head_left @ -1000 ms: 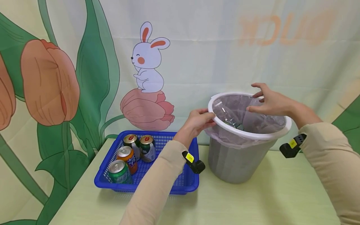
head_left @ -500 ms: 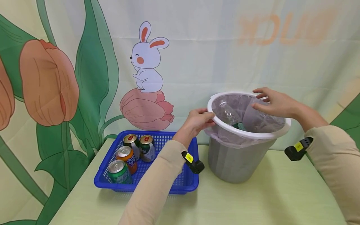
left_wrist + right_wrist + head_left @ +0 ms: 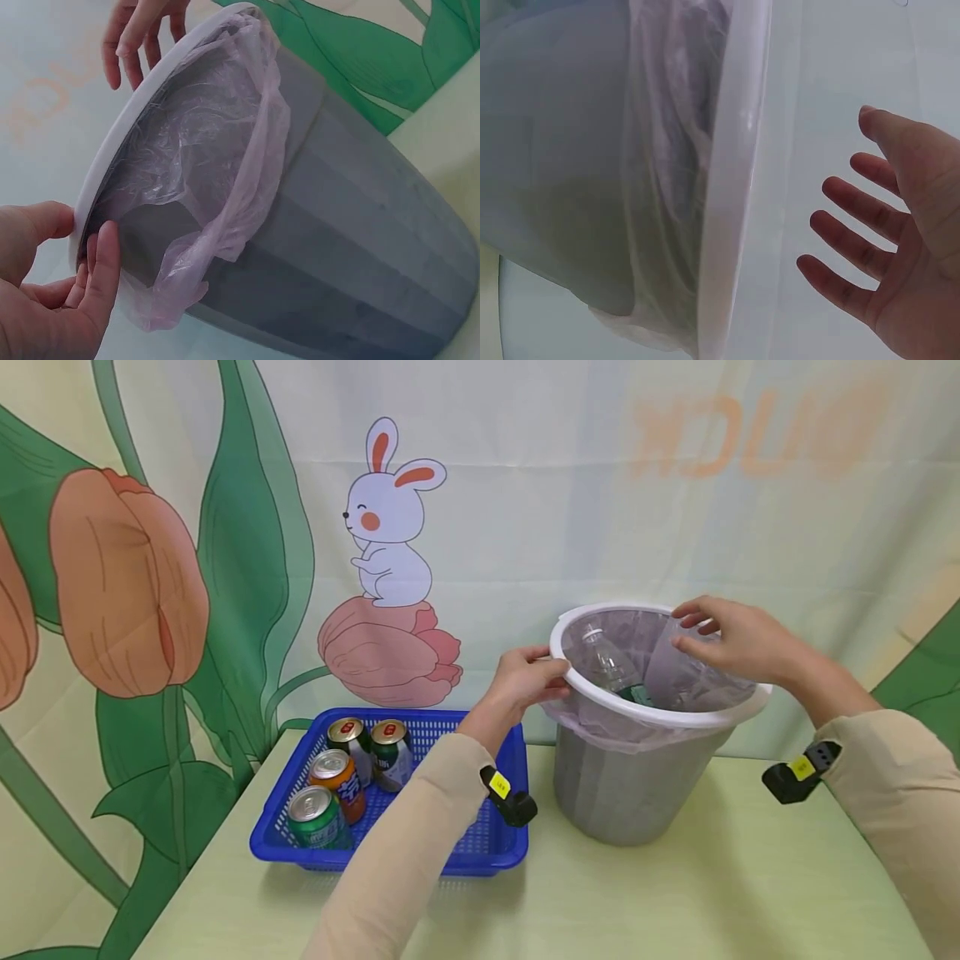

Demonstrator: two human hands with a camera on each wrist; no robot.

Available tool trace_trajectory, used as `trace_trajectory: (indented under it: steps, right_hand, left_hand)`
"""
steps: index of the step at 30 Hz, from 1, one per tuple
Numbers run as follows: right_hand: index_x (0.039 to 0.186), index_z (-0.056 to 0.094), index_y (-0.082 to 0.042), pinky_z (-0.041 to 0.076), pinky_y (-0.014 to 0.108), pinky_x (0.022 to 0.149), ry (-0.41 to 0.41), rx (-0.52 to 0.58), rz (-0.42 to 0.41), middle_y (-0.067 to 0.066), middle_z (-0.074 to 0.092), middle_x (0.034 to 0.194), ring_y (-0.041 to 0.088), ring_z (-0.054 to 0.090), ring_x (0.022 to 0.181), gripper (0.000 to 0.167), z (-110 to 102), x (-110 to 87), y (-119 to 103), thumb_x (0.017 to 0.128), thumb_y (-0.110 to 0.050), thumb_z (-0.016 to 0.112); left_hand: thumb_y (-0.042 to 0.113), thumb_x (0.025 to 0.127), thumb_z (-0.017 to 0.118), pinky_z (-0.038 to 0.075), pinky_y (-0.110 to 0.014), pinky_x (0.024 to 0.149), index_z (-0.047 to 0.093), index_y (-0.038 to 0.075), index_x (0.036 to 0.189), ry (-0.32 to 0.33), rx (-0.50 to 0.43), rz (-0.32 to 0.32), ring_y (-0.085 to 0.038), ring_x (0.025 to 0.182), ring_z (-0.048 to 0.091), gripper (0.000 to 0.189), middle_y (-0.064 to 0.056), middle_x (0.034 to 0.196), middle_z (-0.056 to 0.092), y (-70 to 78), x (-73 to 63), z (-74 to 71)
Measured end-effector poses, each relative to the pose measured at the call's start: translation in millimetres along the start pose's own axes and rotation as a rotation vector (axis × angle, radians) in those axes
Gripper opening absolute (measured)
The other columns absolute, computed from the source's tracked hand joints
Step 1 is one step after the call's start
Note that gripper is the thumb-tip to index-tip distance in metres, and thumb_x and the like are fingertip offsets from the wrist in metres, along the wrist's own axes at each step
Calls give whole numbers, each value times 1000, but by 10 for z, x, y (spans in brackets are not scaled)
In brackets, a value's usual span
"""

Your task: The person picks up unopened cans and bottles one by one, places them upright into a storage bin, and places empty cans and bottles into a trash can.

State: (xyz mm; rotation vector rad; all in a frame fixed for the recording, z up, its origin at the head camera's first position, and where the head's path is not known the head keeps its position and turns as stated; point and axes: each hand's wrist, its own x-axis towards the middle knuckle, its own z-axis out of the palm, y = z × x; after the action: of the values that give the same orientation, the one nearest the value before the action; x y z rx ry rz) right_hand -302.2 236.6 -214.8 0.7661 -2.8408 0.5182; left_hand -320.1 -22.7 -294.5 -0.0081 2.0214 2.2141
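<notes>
A grey trash bin (image 3: 637, 789) with a white rim stands on the table, lined with a thin pinkish plastic bag (image 3: 592, 731) folded over its outside. My left hand (image 3: 517, 689) grips the rim at its left side, thumb on top and fingers below, as the left wrist view also shows. Inside the bin leans a clear plastic bottle (image 3: 611, 664) with a green label, cap end up. My right hand (image 3: 738, 639) hovers over the bin's right side, holding nothing; in the right wrist view its fingers (image 3: 851, 244) are spread apart from the rim.
Left of the bin sits a blue plastic basket (image 3: 300, 858). It holds a green can (image 3: 318, 822), an orange can (image 3: 347, 789) and two dark cans with gold tops. A printed curtain (image 3: 510, 510) hangs right behind the bin.
My right hand has lowered a little over the bin and drifted right. The bottle inside has shifted, showing more of its green label. My left hand keeps its grip on the rim.
</notes>
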Motion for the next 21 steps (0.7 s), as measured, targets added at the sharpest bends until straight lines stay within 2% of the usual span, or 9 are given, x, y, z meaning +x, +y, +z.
trace_trajectory:
  steps: [3, 5, 8, 14, 18, 21]
  right_hand:
    - [123, 51, -2, 44, 52, 88, 26, -26, -25, 19, 57, 119, 35, 56, 104, 41, 45, -55, -18, 91, -26, 56]
    - [120, 53, -2, 46, 51, 86, 37, -35, -39, 18, 58, 116, 33, 58, 101, 38, 76, -104, -32, 90, -25, 57]
    - [114, 56, -3, 48, 47, 83, 60, -43, -64, 15, 61, 111, 29, 60, 96, 30, 120, -175, -47, 90, -21, 58]
    - [104, 60, -6, 50, 39, 74, 139, -76, -94, 7, 64, 100, 20, 61, 86, 19, 178, -257, -67, 87, -15, 60]
    - [101, 62, -6, 50, 38, 72, 185, -83, -78, 5, 63, 94, 18, 58, 82, 17, 190, -320, -65, 87, -14, 61]
    - [98, 62, -6, 50, 36, 69, 220, -88, -70, 3, 63, 90, 17, 57, 80, 14, 197, -386, -47, 87, -15, 61]
  left_hand:
    - [13, 85, 65, 56, -28, 69, 47, 4, 132, 16, 54, 38, -18, 76, 65, 50, -12, 106, 62, -6, -31, 0]
    - [16, 86, 65, 56, -29, 68, 47, 4, 132, 30, 124, 72, -20, 79, 65, 50, -12, 107, 61, -17, -57, -1]
    - [21, 86, 64, 57, -28, 65, 48, 5, 131, 55, 268, 139, -21, 81, 65, 50, -11, 105, 60, -43, -90, -3]
    - [32, 88, 59, 53, -24, 58, 51, 7, 129, 107, 587, 284, -18, 72, 64, 48, -8, 102, 61, -66, -138, -29]
    - [33, 90, 54, 49, -23, 60, 55, 10, 124, 124, 717, 359, -16, 79, 59, 41, -5, 100, 61, -66, -170, -73]
    - [30, 90, 53, 49, -23, 63, 58, 12, 119, 111, 777, 406, -16, 84, 57, 35, -3, 99, 62, -63, -210, -121]
